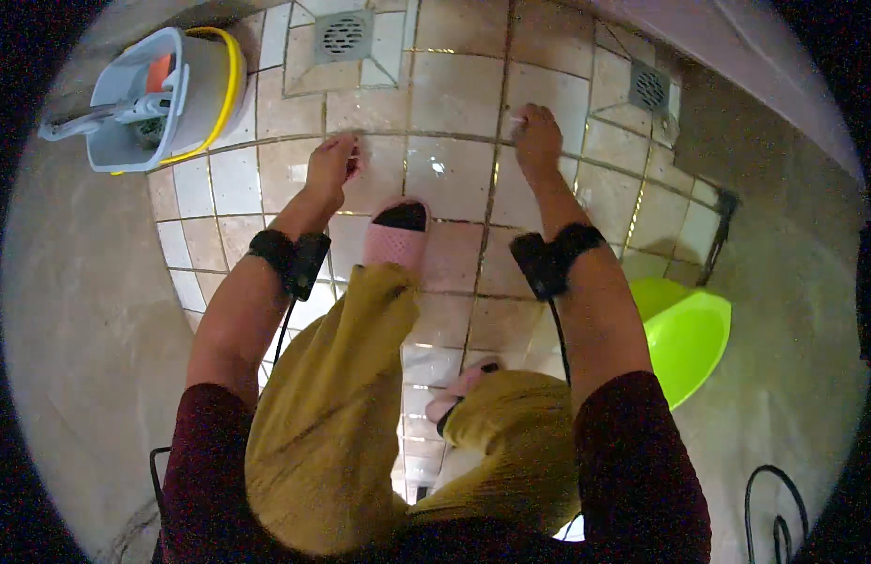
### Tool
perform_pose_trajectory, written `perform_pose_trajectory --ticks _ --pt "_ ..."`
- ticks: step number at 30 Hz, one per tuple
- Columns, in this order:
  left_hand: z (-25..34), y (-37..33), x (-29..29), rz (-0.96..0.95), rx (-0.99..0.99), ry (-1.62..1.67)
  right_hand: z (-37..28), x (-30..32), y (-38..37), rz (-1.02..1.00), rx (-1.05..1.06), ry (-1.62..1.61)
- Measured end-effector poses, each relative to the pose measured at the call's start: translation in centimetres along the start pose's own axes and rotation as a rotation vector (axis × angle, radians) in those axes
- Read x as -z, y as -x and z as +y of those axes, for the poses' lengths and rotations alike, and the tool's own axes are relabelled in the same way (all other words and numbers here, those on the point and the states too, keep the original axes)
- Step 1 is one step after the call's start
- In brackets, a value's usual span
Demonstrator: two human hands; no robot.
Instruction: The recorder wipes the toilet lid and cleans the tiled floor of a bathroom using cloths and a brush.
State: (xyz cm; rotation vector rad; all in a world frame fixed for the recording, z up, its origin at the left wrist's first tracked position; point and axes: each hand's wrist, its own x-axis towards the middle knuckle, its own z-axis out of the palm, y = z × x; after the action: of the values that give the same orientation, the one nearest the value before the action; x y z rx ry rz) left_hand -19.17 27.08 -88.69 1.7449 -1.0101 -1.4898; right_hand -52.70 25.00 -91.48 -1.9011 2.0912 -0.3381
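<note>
Both arms stretch forward over the wet tiled floor (445, 179). Ahead and left of the pink slipper (396, 242) on my forward foot, my left hand (334, 167) is closed, its fingers curled inward. My right hand (539, 139) is closed too, low over the tiles on the right and short of the right floor drain (650, 86). A small pale spot shows at its fingertips. Whether either hand grips something is too small and blurred to make out.
A grey bucket (186, 103) with a yellow handle stands far left, a grey plastic tool inside it. Another floor drain (342, 36) lies at the far middle. A lime-green basin (689, 338) is beside my right arm. A black cable (778, 498) lies lower right.
</note>
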Motion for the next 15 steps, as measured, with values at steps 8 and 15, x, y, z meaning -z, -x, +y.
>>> perform_pose_trajectory --ticks 8,15 --pt "9.4 5.2 -0.3 -0.054 0.186 -0.134 -9.2 7.6 4.3 -0.341 -0.706 -1.697" --pt "15.3 15.0 2.1 0.053 0.196 0.154 -11.4 15.5 13.4 -0.204 -0.423 -1.523"
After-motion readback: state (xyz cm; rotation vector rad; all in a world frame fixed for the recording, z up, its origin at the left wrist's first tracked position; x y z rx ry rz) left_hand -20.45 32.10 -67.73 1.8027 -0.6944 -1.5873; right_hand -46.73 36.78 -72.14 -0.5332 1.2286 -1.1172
